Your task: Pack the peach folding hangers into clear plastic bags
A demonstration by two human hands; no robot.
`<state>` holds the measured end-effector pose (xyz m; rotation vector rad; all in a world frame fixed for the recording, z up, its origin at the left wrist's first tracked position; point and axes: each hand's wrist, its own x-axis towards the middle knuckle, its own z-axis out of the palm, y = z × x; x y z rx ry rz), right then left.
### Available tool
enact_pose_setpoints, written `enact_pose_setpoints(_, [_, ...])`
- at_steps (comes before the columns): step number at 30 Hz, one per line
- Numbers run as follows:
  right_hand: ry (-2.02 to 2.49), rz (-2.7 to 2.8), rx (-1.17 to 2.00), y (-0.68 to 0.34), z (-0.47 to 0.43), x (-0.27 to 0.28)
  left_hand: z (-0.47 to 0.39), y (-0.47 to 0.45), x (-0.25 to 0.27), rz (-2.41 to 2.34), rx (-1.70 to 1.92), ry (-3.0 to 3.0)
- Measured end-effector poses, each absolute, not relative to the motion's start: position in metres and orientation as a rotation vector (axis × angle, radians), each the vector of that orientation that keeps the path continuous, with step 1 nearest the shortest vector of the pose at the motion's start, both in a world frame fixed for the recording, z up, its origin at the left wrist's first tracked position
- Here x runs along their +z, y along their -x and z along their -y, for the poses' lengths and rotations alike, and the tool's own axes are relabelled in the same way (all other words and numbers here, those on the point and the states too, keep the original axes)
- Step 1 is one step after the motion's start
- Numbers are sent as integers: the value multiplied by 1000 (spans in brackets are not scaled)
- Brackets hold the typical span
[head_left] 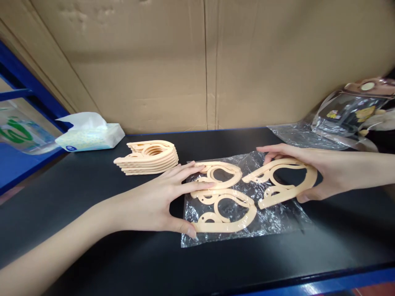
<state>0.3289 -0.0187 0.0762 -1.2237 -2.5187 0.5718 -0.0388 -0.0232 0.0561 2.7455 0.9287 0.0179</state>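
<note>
Two peach-coloured folding clothes hangers [226, 227], folded up, lie one in front of the other on a clear plastic bag [268, 224]. My left hand [154, 197] rests over their left ends with its fingers spread, the thumb at the nearer hanger's edge. On the right, my right hand [327, 168] grips a third folded hanger [311, 179] by its rounded end, thumb in front and fingers behind. This hanger's two tips point left, over the bag. Whether any hanger is inside the bag, I cannot tell. Behind my left hand stands a neat stack of several matching folded hangers [151, 164].
A tissue pack [92, 137] sits at the back left of the black table [148, 263], near a blue frame [33, 98]. A clear bag with a brown top [345, 109] and loose plastic film [299, 133] lie at the back right. Brown cardboard [154, 74] closes off the rear.
</note>
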Motion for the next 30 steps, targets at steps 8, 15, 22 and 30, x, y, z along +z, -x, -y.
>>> enact_pose_setpoints(8, [1113,2645,898,-309,19,69,24,35,49,-972,8,-2710])
enact_pose_setpoints(15, [1060,2703,927,-306,14,62,28,38,51,-992,72,-2729])
enact_pose_setpoints(22, [1191,2772,790,-330,12,69,29,33,51,-1260,338,-2836])
enact_pose_setpoints(30, [1116,2656,908,-304,11,58,21,37,42,-1236,300,-2814])
